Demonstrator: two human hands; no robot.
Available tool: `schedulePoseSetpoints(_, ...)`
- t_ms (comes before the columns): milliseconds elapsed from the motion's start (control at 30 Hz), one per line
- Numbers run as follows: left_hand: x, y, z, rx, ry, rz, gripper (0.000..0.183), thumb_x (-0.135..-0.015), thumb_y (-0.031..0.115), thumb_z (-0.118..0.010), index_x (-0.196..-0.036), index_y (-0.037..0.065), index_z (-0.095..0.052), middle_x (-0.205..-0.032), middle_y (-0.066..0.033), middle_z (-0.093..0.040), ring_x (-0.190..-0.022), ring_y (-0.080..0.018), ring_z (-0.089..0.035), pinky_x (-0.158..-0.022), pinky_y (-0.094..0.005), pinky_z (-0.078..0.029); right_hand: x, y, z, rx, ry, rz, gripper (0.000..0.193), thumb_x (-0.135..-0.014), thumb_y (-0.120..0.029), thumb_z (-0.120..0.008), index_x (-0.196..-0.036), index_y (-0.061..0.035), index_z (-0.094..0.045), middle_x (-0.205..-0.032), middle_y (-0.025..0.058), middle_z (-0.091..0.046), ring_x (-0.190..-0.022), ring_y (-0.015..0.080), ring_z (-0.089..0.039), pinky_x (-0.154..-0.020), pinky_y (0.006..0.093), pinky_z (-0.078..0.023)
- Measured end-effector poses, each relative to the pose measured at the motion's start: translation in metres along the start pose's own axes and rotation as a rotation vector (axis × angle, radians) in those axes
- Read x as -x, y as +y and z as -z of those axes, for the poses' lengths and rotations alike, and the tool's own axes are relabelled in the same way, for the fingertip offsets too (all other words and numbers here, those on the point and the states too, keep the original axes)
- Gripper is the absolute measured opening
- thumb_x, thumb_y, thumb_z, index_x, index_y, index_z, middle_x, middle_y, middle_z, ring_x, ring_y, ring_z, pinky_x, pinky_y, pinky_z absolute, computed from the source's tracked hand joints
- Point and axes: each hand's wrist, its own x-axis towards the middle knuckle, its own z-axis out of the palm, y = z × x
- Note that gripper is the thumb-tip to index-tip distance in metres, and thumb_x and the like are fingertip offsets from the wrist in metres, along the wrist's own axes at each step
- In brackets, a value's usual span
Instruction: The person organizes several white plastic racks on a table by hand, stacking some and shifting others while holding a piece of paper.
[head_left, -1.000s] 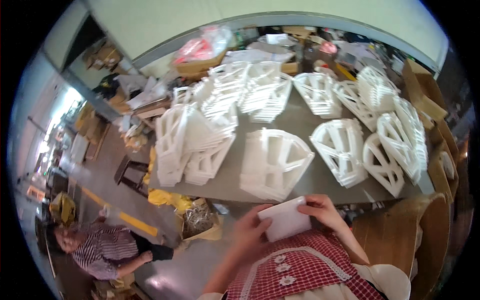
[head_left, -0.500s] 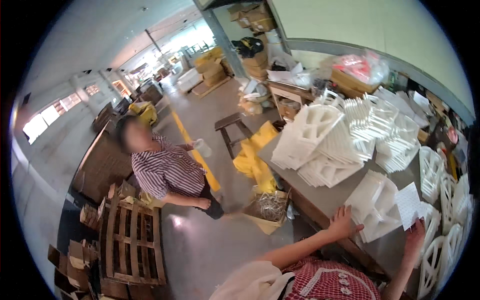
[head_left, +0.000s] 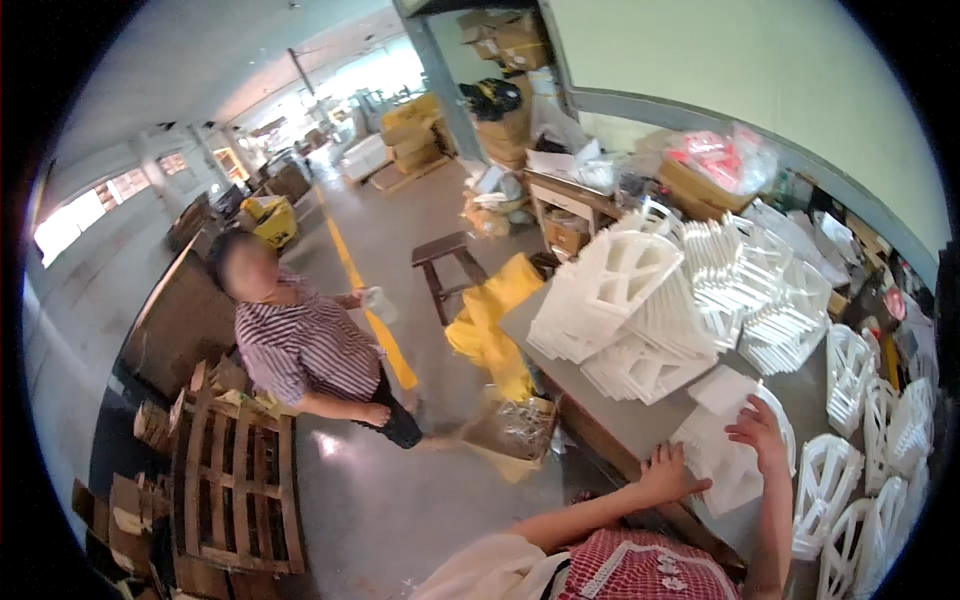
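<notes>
Grey surface [head_left: 640, 420] at four o'clock carries stacked white foam frames [head_left: 640, 300]. Left hand [head_left: 668, 472] presses flat, fingers spread, on a white foam piece [head_left: 725, 460] near the edge; right hand [head_left: 757, 430] rests open on its top. A striped-shirted person [head_left: 305, 350] stands at nine o'clock.

Both hands on a white foam piece at the table's near edge

The left hand [head_left: 668, 474] and right hand [head_left: 757, 433] lie flat on the white foam piece [head_left: 728, 462] on the grey table [head_left: 610, 415]; stacked foam frames [head_left: 650, 310] sit beyond, and a person in a striped shirt [head_left: 305, 350] stands far left.
</notes>
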Motion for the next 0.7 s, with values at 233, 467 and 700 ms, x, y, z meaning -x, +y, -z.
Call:
schedulePoseSetpoints(233, -0.008, -0.035, -0.019, -0.053, 0.223, -0.165, 0.097, -0.081, 0.067, -0.062, -0.144, 0.0, -0.032, -0.141, -0.0314, -0.037, -0.129, -0.0458, -0.039, -0.103, -0.0581, -0.038, 0.1, -0.02, -0.012, 0.109, 0.058, 0.068, 0.027, -0.093, -0.013, -0.053, -0.117, -0.0013, -0.06, -0.11, 0.0096, -0.064, -0.078, 0.0168, -0.064, -0.07, 0.0297, -0.052)
schedulePoseSetpoints(467, -0.023, -0.001, 0.012, 0.118, 0.012, -0.089, 0.104, -0.077, 0.058, -0.072, -0.141, -0.01, -0.025, -0.143, -0.03, -0.035, -0.132, -0.0442, -0.037, -0.109, -0.0476, -0.034, 0.193, 0.016, 0.064, 0.071, 0.022, -0.425, 0.07, -0.096, -0.059, -0.045, -0.12, 0.0045, -0.059, -0.109, 0.0164, -0.068, -0.08, 0.0213, -0.069, -0.061, 0.0318, -0.054)
schedulePoseSetpoints(700, -0.037, -0.009, 0.006, 0.121, 0.003, -0.032, 0.128, -0.068, 0.078, -0.067, -0.149, -0.006, -0.015, -0.153, -0.0294, -0.022, -0.141, -0.0444, -0.024, -0.114, -0.0561, -0.021, 0.136, 0.076, 0.054, -0.297, 0.045, -0.218, 0.068, -0.097, -0.051, -0.051, -0.138, 0.0025, -0.043, -0.133, 0.0161, -0.055, -0.12, 0.0276, -0.055, -0.099, 0.043, -0.045)
